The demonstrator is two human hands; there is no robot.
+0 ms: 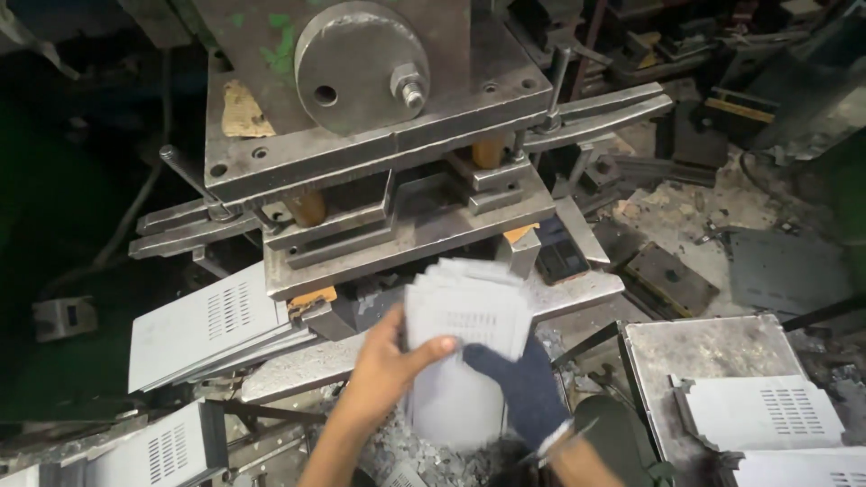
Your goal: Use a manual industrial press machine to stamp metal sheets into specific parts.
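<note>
Head view: a stack of slotted grey sheets is gripped from both sides in front of the press.

The stack is held upright just below the press's lower die block, its long axis running up and away from the person. The bare left hand is closed on its left edge, thumb across the face. The right hand, in a dark blue glove, is clasped on the lower right corner and sits slightly lower. The sheets are seen as pale grey, thin, fanned at the top, with a row of slots. More slotted sheets lie left, others on a metal table right.
</note>
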